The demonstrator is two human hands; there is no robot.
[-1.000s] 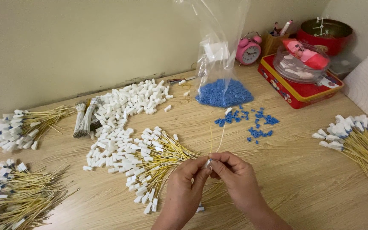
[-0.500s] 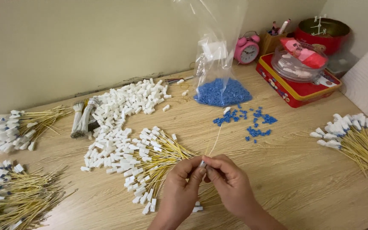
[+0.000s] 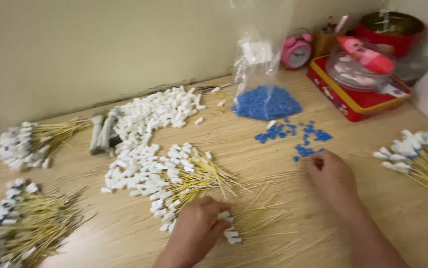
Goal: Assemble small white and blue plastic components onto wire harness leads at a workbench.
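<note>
The left hand is resting knuckles-up on the near part of a wooden table, its fingers curling down onto small white plastic caps and thin yellow sticks scattered beneath it; whether it is actually gripping anything cannot be told, as the fingertips are hidden. The right hand is reaching forward, fingers bent and pinching together at the edge of a loose scatter of tiny blue pieces, touching the nearest ones. Just beyond that scatter, a clear plastic bag is standing open with a heap of the same blue pieces pooling at its base. Between the hands and the wall, a wide spill of white caps is spreading across the table, with a bundle of capped yellow sticks lying beside the left hand. More capped bundles are lying at the far left, the near left corner and the right edge. At the back right, a pink alarm clock and a red tin are sitting.
</note>
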